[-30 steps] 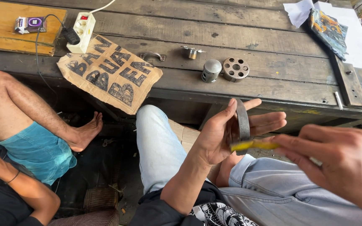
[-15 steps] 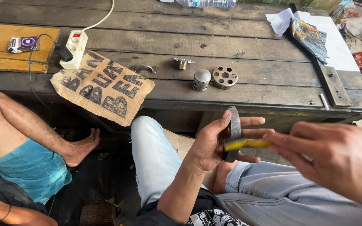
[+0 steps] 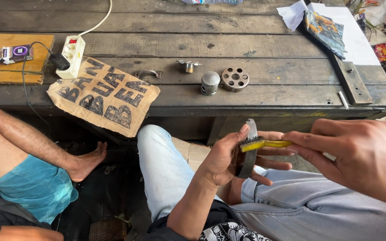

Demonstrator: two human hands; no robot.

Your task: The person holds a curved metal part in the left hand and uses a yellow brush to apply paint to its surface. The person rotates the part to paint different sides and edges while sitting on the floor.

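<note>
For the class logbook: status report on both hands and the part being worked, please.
Left hand grips a dark metal ring upright. Right hand pinches a yellow tool against the ring. Piston and drilled disc sit apart on the wooden bench. Nothing blocking.

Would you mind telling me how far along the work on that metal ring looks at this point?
Done: a piston and a drilled disc already lie loose on the wooden bench. In hand: the left hand holds a dark metal ring upright while the right hand presses a yellow-handled tool against it. Left: the ring is not yet set down.
</note>
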